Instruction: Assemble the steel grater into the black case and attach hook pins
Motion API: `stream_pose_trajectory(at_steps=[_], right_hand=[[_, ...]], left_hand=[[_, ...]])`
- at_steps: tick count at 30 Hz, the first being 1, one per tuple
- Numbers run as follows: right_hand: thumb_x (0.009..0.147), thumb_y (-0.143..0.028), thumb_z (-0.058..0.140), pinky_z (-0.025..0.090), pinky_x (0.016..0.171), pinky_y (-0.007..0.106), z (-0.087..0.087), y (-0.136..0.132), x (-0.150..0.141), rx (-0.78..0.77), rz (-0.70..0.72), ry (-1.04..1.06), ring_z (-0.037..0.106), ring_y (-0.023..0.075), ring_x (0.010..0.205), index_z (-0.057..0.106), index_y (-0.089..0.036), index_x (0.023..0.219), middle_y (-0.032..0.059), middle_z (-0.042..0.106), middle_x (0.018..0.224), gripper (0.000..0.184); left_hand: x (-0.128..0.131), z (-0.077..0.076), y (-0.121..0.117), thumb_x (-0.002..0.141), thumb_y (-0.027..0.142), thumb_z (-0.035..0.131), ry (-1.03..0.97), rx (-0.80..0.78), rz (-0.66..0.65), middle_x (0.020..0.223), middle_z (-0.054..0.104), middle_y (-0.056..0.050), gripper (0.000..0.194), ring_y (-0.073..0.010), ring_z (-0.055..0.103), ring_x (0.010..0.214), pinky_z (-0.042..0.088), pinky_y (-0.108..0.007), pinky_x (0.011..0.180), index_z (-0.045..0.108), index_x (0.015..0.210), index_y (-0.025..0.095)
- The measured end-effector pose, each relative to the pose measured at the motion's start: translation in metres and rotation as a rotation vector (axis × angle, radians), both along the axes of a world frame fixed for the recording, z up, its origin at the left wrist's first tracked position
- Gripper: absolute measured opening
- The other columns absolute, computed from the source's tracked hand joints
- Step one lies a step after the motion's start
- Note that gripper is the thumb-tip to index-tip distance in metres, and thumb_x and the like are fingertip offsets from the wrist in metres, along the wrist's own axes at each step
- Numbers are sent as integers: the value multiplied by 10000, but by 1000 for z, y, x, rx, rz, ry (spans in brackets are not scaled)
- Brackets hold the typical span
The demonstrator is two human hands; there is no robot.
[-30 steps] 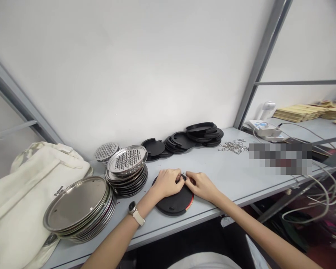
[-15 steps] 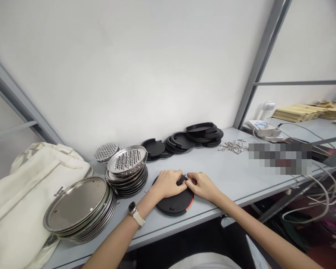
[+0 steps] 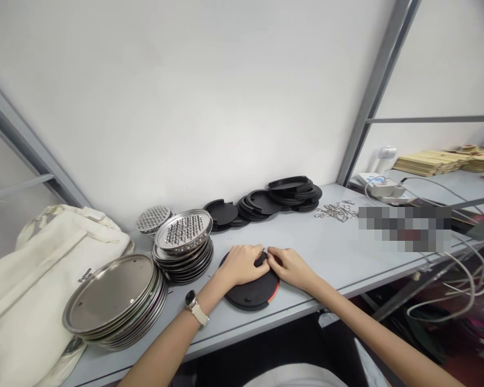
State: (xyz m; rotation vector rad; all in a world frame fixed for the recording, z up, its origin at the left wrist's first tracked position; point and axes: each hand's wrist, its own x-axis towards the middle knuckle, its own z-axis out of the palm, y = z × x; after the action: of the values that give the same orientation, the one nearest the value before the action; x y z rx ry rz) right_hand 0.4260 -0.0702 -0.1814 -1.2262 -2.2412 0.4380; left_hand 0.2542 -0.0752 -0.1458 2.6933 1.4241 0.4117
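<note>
A round black disc (image 3: 246,294) with a red-orange strip along its right edge lies flat near the table's front edge. Across its upper part rests my left hand (image 3: 242,264), fingers curled over the far rim and thumb pressed on top. My right hand (image 3: 288,266) is closed in a pinch at the disc's upper right edge, against the left fingertips. A small shiny metal piece (image 3: 265,249) shows between the two hands; its full shape is hidden by the fingers.
Black rimmed discs (image 3: 262,203) lie stacked along the wall. Wire hooks (image 3: 336,211) are heaped right of them. Metal grater plates (image 3: 185,231) and round metal lids (image 3: 113,295) stand in piles at left, beside a cream bag (image 3: 44,279). White cables (image 3: 468,290) hang at right.
My right fingers have shifted slightly at the disc's edge, and the small metal piece catches more light. My left hand and the disc have stayed in place.
</note>
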Motion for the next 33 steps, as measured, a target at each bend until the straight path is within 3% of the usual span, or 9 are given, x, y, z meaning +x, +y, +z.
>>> stream_pose_trajectory(at_steps=[7,18,33], right_hand=[[901,-251,320,288,529,228,0,0,0,12,23,26,425,105,479,446,-196,663,-26,464,540,275],[779,-196,431,239,488,216,-7,3,3,-23,3,79,335,79,455,329,-201,558,-71,326,480,243],[869,-250,360,269,504,220,-2,0,0,-4,22,49,378,94,457,395,-204,622,-51,400,505,253]], left_hand=[[0,-2,1,822,340,485,-9,4,-4,687,607,-23,159,-181,560,614,277,-271,531,532,766,198],[-1,-3,1,810,360,505,11,0,-8,711,616,-29,164,-194,574,645,294,-267,547,534,786,200],[-1,-3,1,828,341,486,2,26,-29,704,615,-28,159,-190,568,633,285,-270,538,535,787,195]])
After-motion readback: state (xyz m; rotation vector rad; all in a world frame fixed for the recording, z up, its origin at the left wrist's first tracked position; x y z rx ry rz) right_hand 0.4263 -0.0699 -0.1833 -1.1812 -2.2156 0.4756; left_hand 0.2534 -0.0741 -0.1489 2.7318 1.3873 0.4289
